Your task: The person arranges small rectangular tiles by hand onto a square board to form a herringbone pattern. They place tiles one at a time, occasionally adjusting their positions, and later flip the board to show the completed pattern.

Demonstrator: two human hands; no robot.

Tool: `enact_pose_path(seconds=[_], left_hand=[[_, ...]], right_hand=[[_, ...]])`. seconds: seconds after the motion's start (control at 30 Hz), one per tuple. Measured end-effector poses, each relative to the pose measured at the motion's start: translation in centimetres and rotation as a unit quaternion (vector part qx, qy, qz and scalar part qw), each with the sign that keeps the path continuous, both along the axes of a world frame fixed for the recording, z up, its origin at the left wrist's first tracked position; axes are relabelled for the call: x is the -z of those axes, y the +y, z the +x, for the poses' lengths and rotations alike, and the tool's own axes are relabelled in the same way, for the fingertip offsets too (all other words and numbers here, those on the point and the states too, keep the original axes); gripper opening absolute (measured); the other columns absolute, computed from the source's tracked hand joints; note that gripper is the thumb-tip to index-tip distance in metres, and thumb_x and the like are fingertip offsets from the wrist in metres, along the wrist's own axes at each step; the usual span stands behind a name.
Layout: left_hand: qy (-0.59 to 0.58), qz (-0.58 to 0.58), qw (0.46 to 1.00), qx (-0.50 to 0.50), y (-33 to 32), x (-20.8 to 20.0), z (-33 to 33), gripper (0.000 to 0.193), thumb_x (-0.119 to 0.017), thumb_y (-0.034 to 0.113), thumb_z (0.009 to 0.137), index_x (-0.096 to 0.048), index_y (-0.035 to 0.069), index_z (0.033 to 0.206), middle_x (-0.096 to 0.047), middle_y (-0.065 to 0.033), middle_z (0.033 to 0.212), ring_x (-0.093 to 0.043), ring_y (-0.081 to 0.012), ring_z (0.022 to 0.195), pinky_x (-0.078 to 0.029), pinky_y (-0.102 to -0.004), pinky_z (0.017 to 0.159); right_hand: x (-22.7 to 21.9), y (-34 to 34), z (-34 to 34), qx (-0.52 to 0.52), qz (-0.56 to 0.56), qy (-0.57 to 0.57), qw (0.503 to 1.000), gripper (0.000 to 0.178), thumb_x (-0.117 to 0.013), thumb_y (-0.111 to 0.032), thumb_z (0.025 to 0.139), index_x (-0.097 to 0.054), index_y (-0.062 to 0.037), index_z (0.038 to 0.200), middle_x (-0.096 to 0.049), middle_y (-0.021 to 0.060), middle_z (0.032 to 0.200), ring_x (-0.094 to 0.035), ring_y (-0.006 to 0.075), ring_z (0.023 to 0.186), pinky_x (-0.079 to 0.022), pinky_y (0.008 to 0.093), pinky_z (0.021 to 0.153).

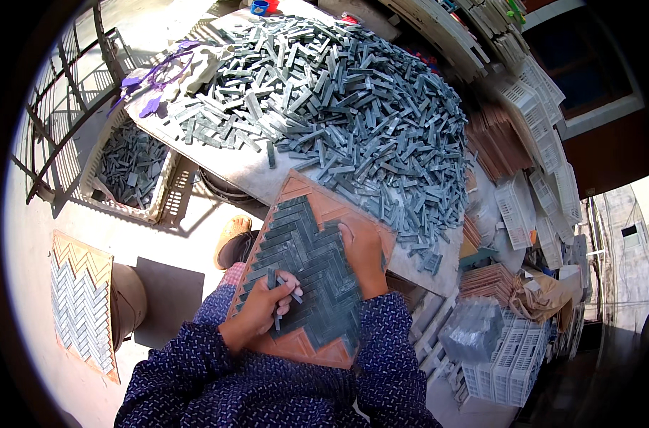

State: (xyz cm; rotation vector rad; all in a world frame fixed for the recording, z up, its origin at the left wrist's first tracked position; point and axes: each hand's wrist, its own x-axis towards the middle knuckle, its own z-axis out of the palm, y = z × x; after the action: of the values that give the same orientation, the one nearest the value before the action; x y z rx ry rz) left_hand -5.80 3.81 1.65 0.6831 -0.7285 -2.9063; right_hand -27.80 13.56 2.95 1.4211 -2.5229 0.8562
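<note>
An orange herringbone tray lies tilted across my lap and against the table edge. Dark grey-green stone strips fill its middle in a zigzag pattern, while grooves at the top and bottom show bare. My left hand, at the tray's lower left, is closed around a few loose stone strips. Over the right side of the tray is my right hand, its thumb near the laid strips and its fingers curled. Whatever those fingers may hold is hidden.
A big heap of loose strips covers the table ahead. At left stand a crate of stone pieces and a filled tray leaning on a bucket. White crates and stacked orange trays line the right.
</note>
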Motion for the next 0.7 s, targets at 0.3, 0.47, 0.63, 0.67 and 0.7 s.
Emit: enact_pose_path(seconds=[0.3,0.47,0.63,0.67,0.7], left_hand=[[-0.005,-0.004,1.000,0.014,0.1,-0.5,0.1,0.005,-0.054,0.009,0.091,-0.053,0.004,0.092,-0.059,-0.0082,0.082,-0.042,-0.0048,0.053,-0.035,-0.0176,0.044],[0.006,-0.006,1.000,0.013,0.2,-0.4,0.1,0.005,-0.055,0.009,0.091,-0.055,0.004,0.092,-0.061,-0.0070,0.082,-0.042,-0.0048,0.053,-0.035,-0.0175,0.045],[0.008,-0.003,1.000,0.015,0.6,-0.5,0.1,0.005,-0.056,0.009,0.091,-0.056,0.004,0.091,-0.061,-0.0060,0.083,-0.043,-0.0045,0.052,-0.035,-0.0174,0.045],[0.009,-0.004,1.000,0.016,0.6,-0.4,0.1,0.004,-0.056,0.009,0.091,-0.056,0.004,0.091,-0.061,-0.0059,0.083,-0.043,-0.0045,0.052,-0.035,-0.0173,0.045],[0.011,-0.007,1.000,0.015,0.6,-0.4,0.1,0.004,-0.056,0.009,0.091,-0.056,0.004,0.091,-0.061,-0.0059,0.083,-0.043,-0.0044,0.052,-0.036,-0.0173,0.045]], right_hand=[[-0.5,-1.5,-1.3,0.030,0.004,-0.117,0.993,0.011,-0.067,-0.003,0.073,-0.066,-0.0021,0.084,-0.062,0.0170,0.086,-0.060,0.0327,0.077,-0.047,0.0383,0.068],[0.0,-1.4,-1.3,0.035,-0.015,-0.105,0.994,0.010,-0.069,-0.004,0.070,-0.065,-0.0008,0.079,-0.060,0.0129,0.077,-0.059,0.0256,0.068,-0.046,0.0325,0.061],[1.5,-1.5,-0.2,0.078,-0.093,-0.108,0.987,0.008,-0.070,-0.005,0.068,-0.063,-0.0015,0.068,-0.059,0.0115,0.072,-0.058,0.0250,0.067,-0.044,0.0332,0.059],[1.7,-1.6,-0.1,0.086,-0.100,-0.091,0.987,0.009,-0.070,-0.005,0.068,-0.062,-0.0017,0.066,-0.058,0.0111,0.071,-0.057,0.0246,0.068,-0.044,0.0334,0.059],[1.7,-1.8,0.1,0.088,-0.106,-0.087,0.987,0.009,-0.070,-0.006,0.068,-0.062,-0.0020,0.066,-0.058,0.0109,0.071,-0.058,0.0246,0.069,-0.044,0.0336,0.059]])
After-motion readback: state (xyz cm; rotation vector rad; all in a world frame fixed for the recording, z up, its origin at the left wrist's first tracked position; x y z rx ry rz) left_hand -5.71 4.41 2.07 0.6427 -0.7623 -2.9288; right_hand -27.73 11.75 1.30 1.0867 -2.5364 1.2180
